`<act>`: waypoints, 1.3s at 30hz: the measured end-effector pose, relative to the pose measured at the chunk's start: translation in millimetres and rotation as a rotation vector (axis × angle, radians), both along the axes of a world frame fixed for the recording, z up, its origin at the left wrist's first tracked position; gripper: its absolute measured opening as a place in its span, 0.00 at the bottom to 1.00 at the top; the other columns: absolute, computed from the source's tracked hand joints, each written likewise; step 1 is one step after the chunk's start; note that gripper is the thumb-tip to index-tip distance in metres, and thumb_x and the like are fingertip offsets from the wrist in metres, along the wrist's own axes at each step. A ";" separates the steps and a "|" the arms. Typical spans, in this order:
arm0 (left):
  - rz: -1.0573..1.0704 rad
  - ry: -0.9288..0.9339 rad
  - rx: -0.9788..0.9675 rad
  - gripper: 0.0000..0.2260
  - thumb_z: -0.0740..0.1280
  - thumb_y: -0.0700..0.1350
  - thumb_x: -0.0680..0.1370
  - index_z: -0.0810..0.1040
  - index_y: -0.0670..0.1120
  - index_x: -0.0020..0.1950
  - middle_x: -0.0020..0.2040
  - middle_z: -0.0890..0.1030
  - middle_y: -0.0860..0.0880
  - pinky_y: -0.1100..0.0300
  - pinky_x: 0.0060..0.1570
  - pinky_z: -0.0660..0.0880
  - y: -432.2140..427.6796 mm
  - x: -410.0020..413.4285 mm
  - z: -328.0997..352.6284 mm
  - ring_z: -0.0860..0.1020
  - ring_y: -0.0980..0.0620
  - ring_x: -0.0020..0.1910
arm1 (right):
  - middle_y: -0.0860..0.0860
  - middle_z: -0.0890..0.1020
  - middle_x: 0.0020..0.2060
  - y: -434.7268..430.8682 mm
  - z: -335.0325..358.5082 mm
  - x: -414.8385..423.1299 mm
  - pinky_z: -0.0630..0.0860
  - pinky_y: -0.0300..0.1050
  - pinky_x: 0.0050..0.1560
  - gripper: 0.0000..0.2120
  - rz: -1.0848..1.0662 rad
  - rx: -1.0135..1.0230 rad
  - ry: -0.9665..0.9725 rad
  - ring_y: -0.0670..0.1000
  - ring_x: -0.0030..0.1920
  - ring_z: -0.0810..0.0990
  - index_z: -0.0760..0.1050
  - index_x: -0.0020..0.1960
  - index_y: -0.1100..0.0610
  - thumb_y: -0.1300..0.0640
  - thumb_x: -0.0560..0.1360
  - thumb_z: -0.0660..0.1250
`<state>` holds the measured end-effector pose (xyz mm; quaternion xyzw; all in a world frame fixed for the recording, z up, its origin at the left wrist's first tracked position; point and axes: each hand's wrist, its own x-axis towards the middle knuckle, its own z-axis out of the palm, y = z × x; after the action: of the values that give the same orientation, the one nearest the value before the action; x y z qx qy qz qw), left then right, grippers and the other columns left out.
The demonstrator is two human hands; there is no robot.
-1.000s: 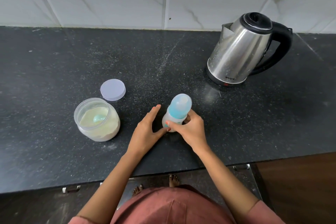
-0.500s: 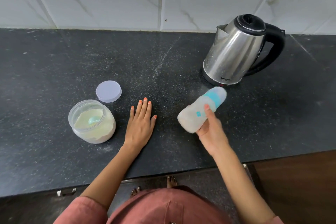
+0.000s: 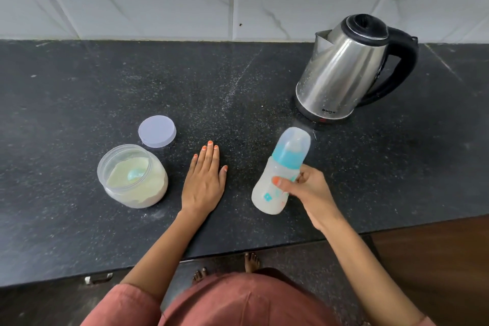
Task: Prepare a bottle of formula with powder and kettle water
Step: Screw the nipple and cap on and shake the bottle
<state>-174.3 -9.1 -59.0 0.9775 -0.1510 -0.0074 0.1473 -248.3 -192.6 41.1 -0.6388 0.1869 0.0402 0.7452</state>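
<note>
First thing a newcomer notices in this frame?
The baby bottle, capped and tilted, held off the dark counter by the right hand. Next, the steel kettle back right, then the open powder jar front left, beside the flat left hand.

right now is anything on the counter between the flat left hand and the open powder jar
Nothing visible: only bare black counter separates the left hand from the clear plastic powder jar. The jar's pale round lid lies behind that gap.
</note>
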 end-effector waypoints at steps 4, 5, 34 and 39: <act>0.002 0.005 -0.015 0.25 0.42 0.54 0.81 0.47 0.42 0.75 0.76 0.48 0.45 0.60 0.70 0.38 -1.9 -0.7 3.2 0.46 0.51 0.75 | 0.44 0.85 0.37 -1.8 5.3 14.4 0.80 0.40 0.45 0.08 -0.316 0.391 -0.110 0.43 0.41 0.83 0.76 0.48 0.53 0.60 0.69 0.65; 0.004 0.009 -0.017 0.24 0.45 0.51 0.82 0.47 0.42 0.75 0.76 0.47 0.45 0.60 0.70 0.38 -1.8 -1.4 3.7 0.45 0.51 0.75 | 0.44 0.85 0.38 1.6 4.5 16.6 0.80 0.40 0.46 0.07 -0.361 0.429 -0.119 0.43 0.42 0.83 0.75 0.48 0.53 0.61 0.71 0.64; 0.003 0.017 -0.031 0.24 0.47 0.49 0.82 0.46 0.41 0.75 0.77 0.47 0.45 0.60 0.70 0.38 -2.2 -2.4 6.8 0.45 0.51 0.75 | 0.45 0.85 0.38 4.7 12.4 17.8 0.79 0.41 0.47 0.05 -0.323 0.412 -0.082 0.43 0.41 0.83 0.76 0.46 0.54 0.61 0.73 0.63; 0.002 0.013 -0.029 0.24 0.47 0.49 0.82 0.46 0.41 0.75 0.77 0.47 0.45 0.60 0.70 0.38 -1.0 -2.7 6.7 0.45 0.51 0.75 | 0.46 0.84 0.36 25.6 4.7 -1.8 0.79 0.41 0.47 0.08 -0.078 0.166 -0.017 0.44 0.41 0.82 0.77 0.44 0.54 0.66 0.70 0.66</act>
<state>-177.1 -10.1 -52.3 0.9753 -0.1492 -0.0113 0.1623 -250.0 -166.9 45.8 -0.5675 0.2013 0.0209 0.7981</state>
